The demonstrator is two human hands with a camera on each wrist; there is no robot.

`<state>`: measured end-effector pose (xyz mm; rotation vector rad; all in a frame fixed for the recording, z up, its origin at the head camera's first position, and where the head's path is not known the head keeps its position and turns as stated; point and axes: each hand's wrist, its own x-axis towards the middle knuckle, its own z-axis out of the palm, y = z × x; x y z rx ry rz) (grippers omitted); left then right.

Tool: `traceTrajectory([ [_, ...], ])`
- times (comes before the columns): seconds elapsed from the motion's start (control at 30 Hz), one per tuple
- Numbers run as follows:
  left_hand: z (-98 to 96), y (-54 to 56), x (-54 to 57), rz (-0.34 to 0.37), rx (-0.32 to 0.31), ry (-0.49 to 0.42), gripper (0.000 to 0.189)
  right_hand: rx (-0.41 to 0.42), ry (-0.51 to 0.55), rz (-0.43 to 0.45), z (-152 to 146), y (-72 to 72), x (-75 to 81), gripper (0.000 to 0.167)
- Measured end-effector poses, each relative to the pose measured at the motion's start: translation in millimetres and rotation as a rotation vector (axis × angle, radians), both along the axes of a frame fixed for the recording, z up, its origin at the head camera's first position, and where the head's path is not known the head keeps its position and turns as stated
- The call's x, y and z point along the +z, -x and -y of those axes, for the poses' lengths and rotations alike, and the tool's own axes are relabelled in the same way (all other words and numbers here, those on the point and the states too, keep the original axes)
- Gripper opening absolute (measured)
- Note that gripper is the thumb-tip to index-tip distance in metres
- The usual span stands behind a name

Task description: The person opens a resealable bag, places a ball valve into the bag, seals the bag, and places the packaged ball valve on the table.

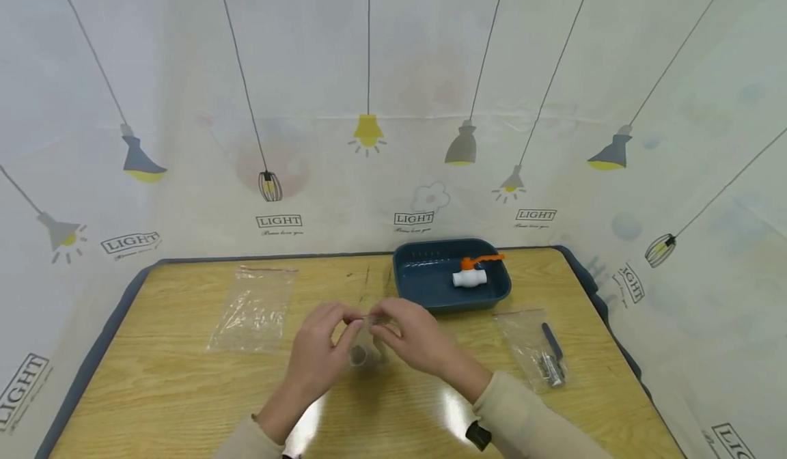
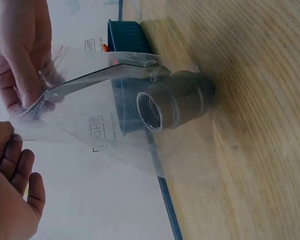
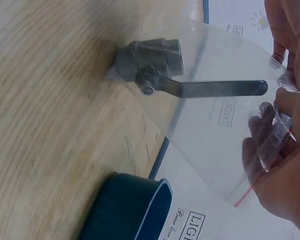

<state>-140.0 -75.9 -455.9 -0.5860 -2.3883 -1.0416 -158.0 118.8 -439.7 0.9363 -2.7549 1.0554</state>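
Two bare hands out of pale beige sleeves [image 1: 522, 411], close together: left hand [image 1: 316, 353] with thumb and forefinger pinched, right hand [image 1: 418, 336] likewise, both grasping the upper edge of a clear plastic bag with a red seal line [image 3: 205, 137]. Low inside that bag, a grey metal valve [image 3: 150, 60] with a threaded bore and a long flat lever [image 3: 220, 89] pointing up toward the fingers. Resting on the yellowish wood-grain tabletop [image 1: 184, 404] or hanging just above: impossible to tell. Likeliest trouble: thin, slick film slipping from so light a pinch, and metal knocking down on wood. Also possible: lever end snagging or piercing the film under an uneven pull. Farther out, to the right, a second clear bag [image 1: 519, 332] with silvery metal parts [image 1: 552, 371] and a dark blue strip-like handle [image 1: 552, 341]; to the left, a flat clear bag [image 1: 255, 309]. Beyond, a dark teal plastic tray [image 1: 427, 288] containing a white valve with an orange lever [image 1: 470, 279]. Farthest, a pale lamp-printed backdrop [image 1: 332, 192].
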Motion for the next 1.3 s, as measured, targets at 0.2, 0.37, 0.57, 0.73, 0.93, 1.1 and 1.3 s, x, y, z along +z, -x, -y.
traceTrajectory([
  [0.2,11.7,-3.5,2.6,-0.047,0.035,0.027,0.005,0.037,0.000,0.008,13.5,0.4,-9.7,0.017],
  [0.37,15.9,-5.5,5.2,-0.088,0.058,0.076,0.008,0.044,0.005,-0.002,22.9,2.8,-14.1,0.017],
  [0.57,13.3,-4.6,5.9,-0.115,0.050,0.120,0.007,0.029,0.050,-0.029,21.5,1.4,-0.9,0.016],
  [0.73,8.6,-3.1,4.1,-0.096,0.022,0.102,0.005,0.025,0.071,-0.097,16.1,2.6,8.1,0.010],
  [0.93,4.9,-2.7,5.7,-0.069,0.021,0.091,0.006,0.024,0.039,-0.111,11.6,4.6,6.4,0.006],
  [1.1,3.5,-3.5,5.9,-0.010,0.020,0.086,0.005,0.049,0.047,-0.138,10.3,6.5,4.3,0.005],
  [1.3,3.2,-2.6,5.5,-0.012,0.011,0.087,0.005,0.079,0.055,-0.179,9.6,7.5,2.1,0.005],
])
